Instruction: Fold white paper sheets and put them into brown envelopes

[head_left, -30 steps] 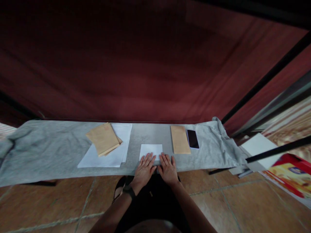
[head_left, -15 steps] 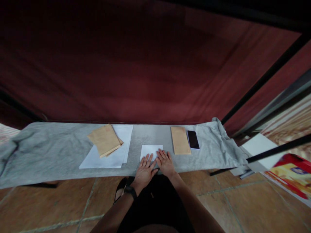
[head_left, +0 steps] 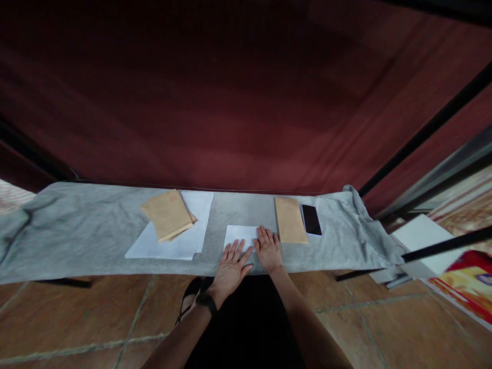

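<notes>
A small white sheet of paper (head_left: 241,233), seemingly folded, lies flat near the front edge of the cloth-covered table. My left hand (head_left: 230,266) rests on its lower left part, fingers spread and flat. On its right edge lies my right hand (head_left: 268,251), palm down with the fingers stretched out. Both hands press on the paper without gripping it, and they hide its lower part. Just right of my right hand is a brown envelope (head_left: 291,220), which it does not hold.
Several brown envelopes (head_left: 169,215) lie on white sheets (head_left: 161,248) to the left. A phone (head_left: 311,220) sits right of the single envelope. Grey cloth (head_left: 88,230) covers the narrow table. A white box (head_left: 425,238) stands beyond its right end, and a dark red panel (head_left: 230,128) rises behind.
My right hand has slid slightly right and up along the paper, opening a gap from my left hand. The left hand stays about where it was. The view has shifted a little.
</notes>
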A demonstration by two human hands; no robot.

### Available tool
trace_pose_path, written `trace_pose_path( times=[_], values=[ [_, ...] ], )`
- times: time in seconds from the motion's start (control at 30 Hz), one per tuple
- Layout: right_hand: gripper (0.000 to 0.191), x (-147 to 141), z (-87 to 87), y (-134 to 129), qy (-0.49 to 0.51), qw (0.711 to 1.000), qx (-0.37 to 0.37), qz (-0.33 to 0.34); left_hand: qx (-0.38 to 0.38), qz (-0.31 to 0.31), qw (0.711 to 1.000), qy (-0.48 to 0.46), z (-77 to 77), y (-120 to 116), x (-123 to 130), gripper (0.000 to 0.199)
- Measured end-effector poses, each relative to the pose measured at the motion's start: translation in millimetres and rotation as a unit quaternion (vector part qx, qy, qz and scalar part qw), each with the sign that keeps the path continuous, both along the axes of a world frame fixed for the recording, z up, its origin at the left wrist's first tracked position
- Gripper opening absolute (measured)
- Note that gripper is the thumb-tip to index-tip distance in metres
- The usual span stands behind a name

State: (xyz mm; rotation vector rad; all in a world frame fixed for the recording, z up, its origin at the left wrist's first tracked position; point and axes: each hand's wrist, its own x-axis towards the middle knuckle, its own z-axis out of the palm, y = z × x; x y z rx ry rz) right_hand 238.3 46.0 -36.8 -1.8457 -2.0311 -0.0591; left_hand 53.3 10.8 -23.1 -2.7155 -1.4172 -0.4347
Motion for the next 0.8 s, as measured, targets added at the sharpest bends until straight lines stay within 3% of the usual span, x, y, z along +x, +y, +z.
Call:
trace_pose_path(
  times=[0.17,0.33,0.5,0.8],
  values=[
    [0.049,2,4.9,-9,0.008,1.000,0.015,0.012,-0.017,0.000,1.000,-0.006,1.6,-2,0,0.056],
    [0.047,7,7.4,-36,-0.016,0.995,0.006,0.097,-0.015,0.002,1.000,0.002,0.4,-3,1,0.057],
    [0.048,8,2.8,-52,-0.019,0.996,0.017,0.080,-0.023,-0.008,0.999,0.024,1.4,-6,2,0.064],
    [0.048,7,-0.5,-54,-0.030,0.997,0.024,0.072,-0.014,-0.020,0.998,0.053,-1.4,-6,3,0.071]
  ],
)
